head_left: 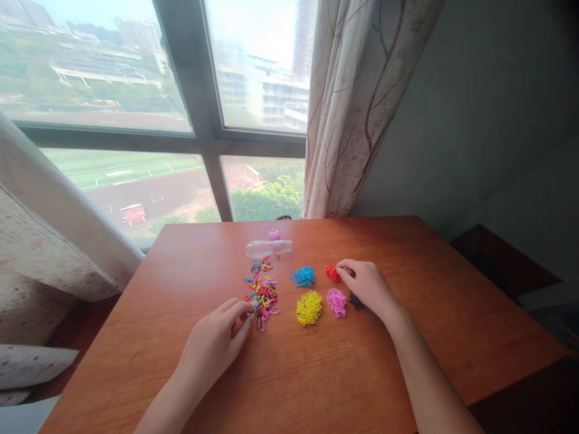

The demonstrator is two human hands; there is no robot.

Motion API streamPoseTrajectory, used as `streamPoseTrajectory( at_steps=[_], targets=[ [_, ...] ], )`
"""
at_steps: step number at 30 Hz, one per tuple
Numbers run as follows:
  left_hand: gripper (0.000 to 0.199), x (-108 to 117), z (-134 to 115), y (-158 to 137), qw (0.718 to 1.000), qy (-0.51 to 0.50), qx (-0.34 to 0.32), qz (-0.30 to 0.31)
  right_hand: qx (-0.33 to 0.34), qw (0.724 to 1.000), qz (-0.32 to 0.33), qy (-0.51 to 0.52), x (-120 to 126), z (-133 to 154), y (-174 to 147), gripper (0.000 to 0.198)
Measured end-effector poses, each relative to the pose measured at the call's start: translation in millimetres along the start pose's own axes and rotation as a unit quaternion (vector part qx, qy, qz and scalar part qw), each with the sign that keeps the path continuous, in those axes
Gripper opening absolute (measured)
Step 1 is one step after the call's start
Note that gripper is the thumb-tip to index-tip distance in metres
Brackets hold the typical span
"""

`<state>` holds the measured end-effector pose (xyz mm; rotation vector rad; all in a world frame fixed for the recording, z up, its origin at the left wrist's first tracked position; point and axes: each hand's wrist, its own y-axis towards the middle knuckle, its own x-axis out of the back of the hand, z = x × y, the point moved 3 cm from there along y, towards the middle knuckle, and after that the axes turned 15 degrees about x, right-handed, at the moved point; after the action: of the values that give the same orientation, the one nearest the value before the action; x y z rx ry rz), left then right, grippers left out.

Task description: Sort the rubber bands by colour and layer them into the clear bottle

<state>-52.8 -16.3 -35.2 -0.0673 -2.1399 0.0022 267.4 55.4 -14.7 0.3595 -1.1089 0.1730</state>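
Small loop rubber bands lie sorted by colour and mixed on the table. My left hand (pixel 221 331) has its thumb and forefinger pinched at the near left edge of the mixed-colour rubber band pile (pixel 265 292), on a rubber band there. At the red rubber band pile (pixel 332 273), my right hand (pixel 366 283) touches the right side with its fingertips pressed together; what is between them is hidden. Under that hand sits a black pile (pixel 356 300), partly covered. Left of it are a pink pile (pixel 336 302), a yellow pile (pixel 309 308) and a blue pile (pixel 303 276).
A clear plastic bottle (pixel 268 248) lies on its side behind the mixed pile, with a pink-purple item (pixel 275 235) beyond it. The brown wooden table (pixel 289 386) reaches to the window (pixel 257 187). Curtains (pixel 337 150) hang at both sides.
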Motion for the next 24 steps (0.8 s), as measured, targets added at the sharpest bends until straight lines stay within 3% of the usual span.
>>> streamPoseTrajectory(
  at_steps=[7, 11, 16, 24],
  targets=[
    [0.020, -3.6, -1.8, -0.1, 1.000, 0.018, 0.009, 0.018, 0.065, 0.988, -0.036, 0.135, -27.9, 81.6, -31.2, 0.019],
    [0.016, -6.0, -6.2, -2.3, 0.999, 0.035, 0.005, 0.037, 0.086, 0.979, -0.008, 0.185, -52.9, 115.8, -48.3, 0.021],
    [0.013, -8.4, -9.5, -3.8, 0.995, 0.072, 0.015, 0.065, 0.070, 0.980, 0.007, 0.189, -73.1, 128.8, -62.7, 0.020],
    [0.019, -12.5, -3.7, -1.8, 0.993, 0.082, 0.013, 0.083, 0.065, 0.981, -0.006, 0.183, -82.2, 127.2, -70.9, 0.020]
  ],
)
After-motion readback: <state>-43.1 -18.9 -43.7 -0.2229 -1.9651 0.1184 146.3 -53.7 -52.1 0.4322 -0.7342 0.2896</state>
